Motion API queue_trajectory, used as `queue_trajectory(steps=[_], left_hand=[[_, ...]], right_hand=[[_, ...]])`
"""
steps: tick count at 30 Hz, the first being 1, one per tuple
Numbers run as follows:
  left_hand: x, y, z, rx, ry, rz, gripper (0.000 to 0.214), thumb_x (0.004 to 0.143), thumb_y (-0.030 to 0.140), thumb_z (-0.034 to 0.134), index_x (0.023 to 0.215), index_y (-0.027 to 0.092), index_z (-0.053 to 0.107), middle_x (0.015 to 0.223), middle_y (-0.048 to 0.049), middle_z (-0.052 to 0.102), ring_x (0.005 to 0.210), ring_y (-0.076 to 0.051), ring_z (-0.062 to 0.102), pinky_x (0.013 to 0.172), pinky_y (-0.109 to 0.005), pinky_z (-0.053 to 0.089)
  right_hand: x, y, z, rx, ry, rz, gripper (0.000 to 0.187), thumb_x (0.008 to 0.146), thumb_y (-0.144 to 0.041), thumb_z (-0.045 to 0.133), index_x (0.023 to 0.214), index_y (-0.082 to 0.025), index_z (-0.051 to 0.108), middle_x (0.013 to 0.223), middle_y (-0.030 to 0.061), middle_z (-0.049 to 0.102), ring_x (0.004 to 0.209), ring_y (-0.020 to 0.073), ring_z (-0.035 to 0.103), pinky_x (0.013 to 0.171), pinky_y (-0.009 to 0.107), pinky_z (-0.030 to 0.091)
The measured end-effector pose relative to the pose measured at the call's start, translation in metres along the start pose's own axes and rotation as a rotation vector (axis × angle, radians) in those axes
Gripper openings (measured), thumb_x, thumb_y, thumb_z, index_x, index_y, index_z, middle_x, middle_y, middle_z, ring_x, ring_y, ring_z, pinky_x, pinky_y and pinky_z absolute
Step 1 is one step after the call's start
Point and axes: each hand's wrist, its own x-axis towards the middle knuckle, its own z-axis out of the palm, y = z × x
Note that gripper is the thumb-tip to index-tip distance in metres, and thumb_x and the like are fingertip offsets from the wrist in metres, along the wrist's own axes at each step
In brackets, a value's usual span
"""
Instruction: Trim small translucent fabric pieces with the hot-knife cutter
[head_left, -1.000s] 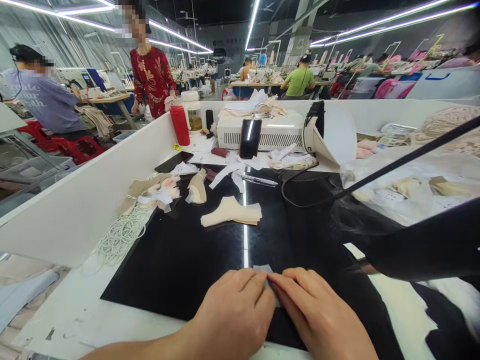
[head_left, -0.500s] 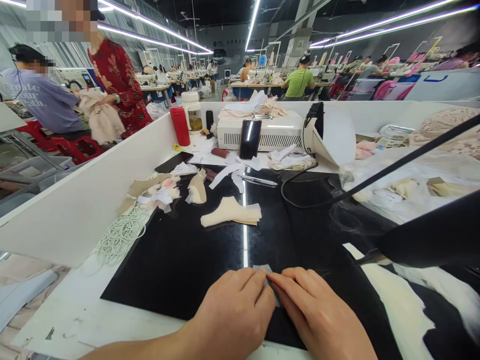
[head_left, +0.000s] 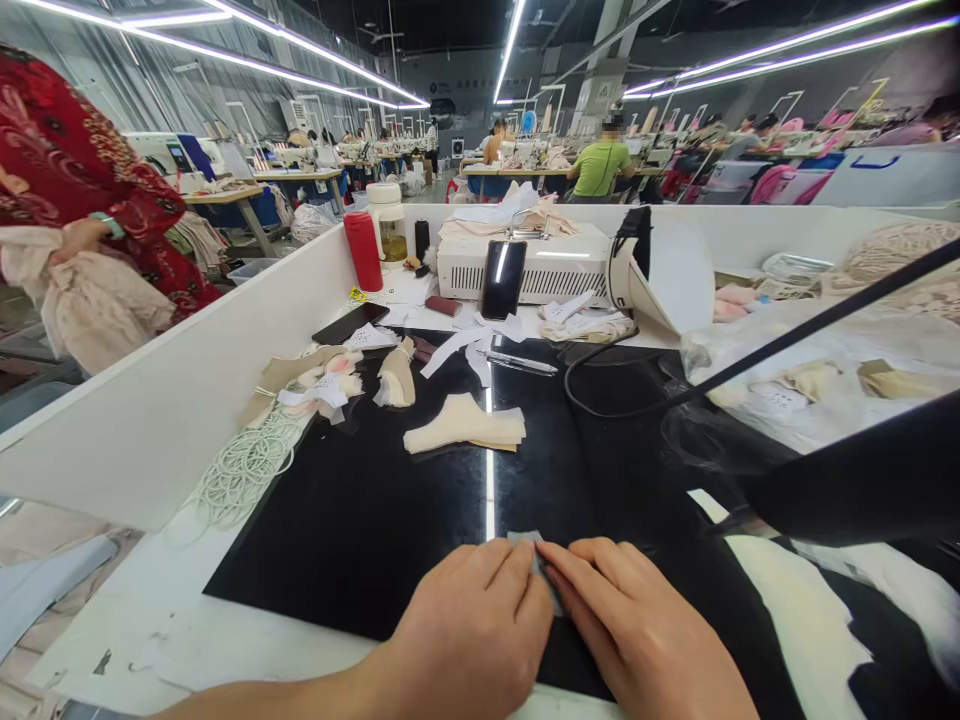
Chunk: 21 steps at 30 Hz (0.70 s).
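My left hand [head_left: 469,640] and right hand [head_left: 641,640], fingers narrowed, hold a small grey strip [head_left: 525,538] down so it lies smooth on the desk's black mat [head_left: 352,520].

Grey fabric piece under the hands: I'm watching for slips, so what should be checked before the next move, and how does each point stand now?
1. Both hands on the piece: ok. The left hand and right hand meet over the grey piece.
2. Piece lying on the black mat: ok.
3. Pinched or only pressed down: cannot tell, the fingers hide most of it.
4. Cream stack apart from the hands: ok, it lies farther up the mat.
5. Black cable apart from the hands: ok, it loops at the mat's far side.
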Motion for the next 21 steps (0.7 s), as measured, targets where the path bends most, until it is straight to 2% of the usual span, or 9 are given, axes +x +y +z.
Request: queue_trajectory(steps=[5, 9, 15, 18, 21], left_hand=[[0.001, 0.0, 0.001, -0.002, 0.01, -0.005, 0.022, 0.099, 0.011, 0.05, 0.102, 0.008, 0.072, 0.111, -0.0131, 0.078, 0.096, -0.024, 0.075, 0.079, -0.032, 0.062], [0.003, 0.001, 0.005, 0.001, 0.023, 0.001, 0.02, 0.102, 0.019, 0.055, 0.102, 0.008, 0.072, 0.109, -0.0121, 0.078, 0.099, -0.024, 0.075, 0.084, -0.033, 0.061], [0.001, 0.002, 0.008, -0.014, -0.003, -0.017, 0.025, 0.106, 0.025, 0.052, 0.105, 0.008, 0.07, 0.109, -0.0103, 0.077, 0.101, -0.022, 0.073, 0.086, -0.033, 0.059], [0.001, 0.002, 0.008, -0.019, -0.009, -0.021, 0.025, 0.106, 0.026, 0.051, 0.106, 0.008, 0.069, 0.108, -0.0096, 0.077, 0.101, -0.022, 0.073, 0.085, -0.033, 0.059], [0.001, 0.001, 0.008, -0.015, -0.023, -0.006, 0.024, 0.106, 0.026, 0.053, 0.106, 0.008, 0.069, 0.109, -0.0095, 0.077, 0.102, -0.022, 0.072, 0.084, -0.033, 0.058]], right_hand=[[-0.005, 0.001, 0.006, 0.006, 0.008, 0.016, 0.035, 0.112, -0.026, 0.034, 0.125, -0.021, 0.066, 0.092, 0.0046, 0.065, 0.073, 0.0186, 0.059, 0.069, 0.034, 0.051], [-0.007, 0.002, 0.007, 0.011, 0.005, -0.001, 0.036, 0.112, -0.026, 0.034, 0.13, -0.02, 0.065, 0.093, 0.0047, 0.066, 0.074, 0.0183, 0.059, 0.069, 0.034, 0.052], [-0.008, 0.003, 0.008, 0.015, -0.015, 0.015, 0.039, 0.112, -0.027, 0.032, 0.132, -0.021, 0.065, 0.096, 0.0063, 0.067, 0.075, 0.0186, 0.061, 0.07, 0.034, 0.053], [-0.003, 0.0, 0.003, 0.0, -0.022, 0.011, 0.038, 0.112, -0.025, 0.033, 0.129, -0.02, 0.066, 0.095, 0.0066, 0.068, 0.074, 0.0187, 0.063, 0.068, 0.034, 0.054], [0.002, 0.0, -0.012, 0.013, 0.025, -0.04, 0.037, 0.112, -0.024, 0.034, 0.12, -0.02, 0.07, 0.094, 0.0061, 0.071, 0.075, 0.0178, 0.067, 0.067, 0.032, 0.056]])
